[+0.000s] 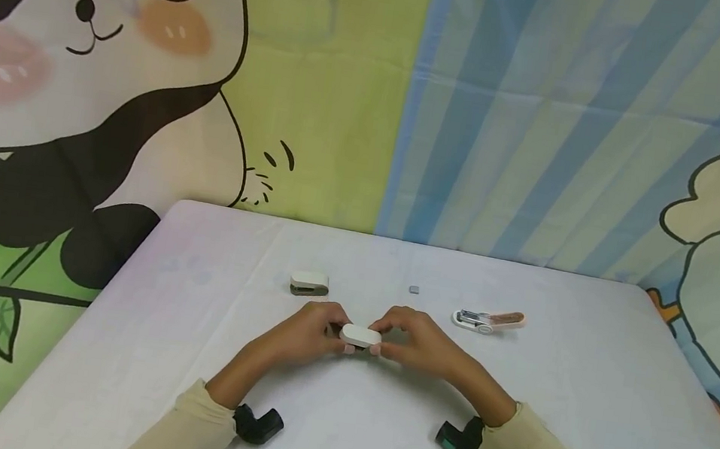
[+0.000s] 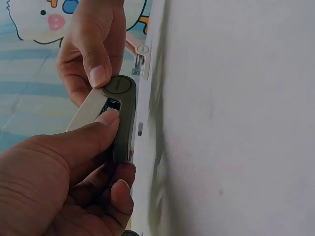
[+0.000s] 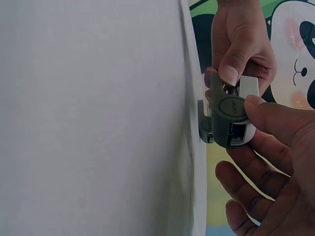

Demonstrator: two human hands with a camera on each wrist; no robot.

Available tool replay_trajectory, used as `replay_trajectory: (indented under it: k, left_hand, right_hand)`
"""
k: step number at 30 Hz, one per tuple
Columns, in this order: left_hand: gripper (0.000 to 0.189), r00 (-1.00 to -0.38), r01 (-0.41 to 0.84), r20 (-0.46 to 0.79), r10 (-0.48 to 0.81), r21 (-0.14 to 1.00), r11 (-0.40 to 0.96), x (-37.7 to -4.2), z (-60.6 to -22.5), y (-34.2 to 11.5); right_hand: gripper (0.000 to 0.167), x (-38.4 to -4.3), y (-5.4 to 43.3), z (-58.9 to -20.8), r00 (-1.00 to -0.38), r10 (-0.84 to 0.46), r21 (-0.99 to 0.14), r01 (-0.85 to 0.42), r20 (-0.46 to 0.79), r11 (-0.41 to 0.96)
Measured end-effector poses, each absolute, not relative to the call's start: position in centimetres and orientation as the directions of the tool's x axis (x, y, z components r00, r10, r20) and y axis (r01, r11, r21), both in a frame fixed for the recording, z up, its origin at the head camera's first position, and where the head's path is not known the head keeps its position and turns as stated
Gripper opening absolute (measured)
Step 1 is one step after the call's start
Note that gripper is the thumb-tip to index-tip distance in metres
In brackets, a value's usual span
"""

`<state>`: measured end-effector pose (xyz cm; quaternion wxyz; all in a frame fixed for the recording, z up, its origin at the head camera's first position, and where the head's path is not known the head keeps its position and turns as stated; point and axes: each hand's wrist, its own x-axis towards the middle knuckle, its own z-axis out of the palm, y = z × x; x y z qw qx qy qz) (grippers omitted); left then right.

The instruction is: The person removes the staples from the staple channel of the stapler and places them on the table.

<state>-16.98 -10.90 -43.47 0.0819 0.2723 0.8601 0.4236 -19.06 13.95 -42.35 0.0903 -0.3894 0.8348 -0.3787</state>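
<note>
Both hands hold a small stapler (image 1: 360, 336) between them above the white table, its white top facing the head camera. My left hand (image 1: 304, 335) grips one end, and in the left wrist view its thumb presses into the gap between the white top and the dark grey-green base of the stapler (image 2: 127, 105). At the other end, by the round pivot, my right hand (image 1: 422, 343) pinches it. In the right wrist view a dark slot shows in the end of the stapler (image 3: 224, 128) nearest the right thumb.
Behind the left hand a second white and grey-green stapler (image 1: 309, 284) lies on the table (image 1: 582, 405). A small grey block (image 1: 414, 289) lies further back. To the right is a white stapler with a pinkish handle (image 1: 487, 321), swung open. A printed cloth (image 1: 335, 100) hangs behind.
</note>
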Motion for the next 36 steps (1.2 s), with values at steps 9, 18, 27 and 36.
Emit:
replay_trajectory:
  k: [9,18,27,36]
  left_hand:
    - [0.021,-0.794,0.404,0.036,0.606,0.776,0.484,-15.5,-43.7,-10.7]
    - [0.022,-0.791,0.38,-0.003,0.611,0.781,0.495,-14.8,-43.6,-10.4]
    - [0.024,-0.774,0.372,-0.011,0.633,0.802,0.468,-14.8,-44.1,-10.1]
    - [0.022,-0.766,0.406,0.009,0.642,0.782,0.473,-14.8,-44.4,-10.2]
  right_hand:
    - [0.023,-17.2,14.8,-42.8,-0.641,-0.754,-0.725,-0.588,0.147,0.359]
    - [0.022,-16.4,15.0,-43.1,-0.642,-0.752,-0.744,-0.574,0.149,0.342]
    - [0.022,-15.9,15.1,-43.6,-0.65,-0.751,-0.772,-0.537,0.121,0.341]
    - [0.024,-15.9,14.9,-43.8,-0.642,-0.761,-0.773,-0.529,0.094,0.35]
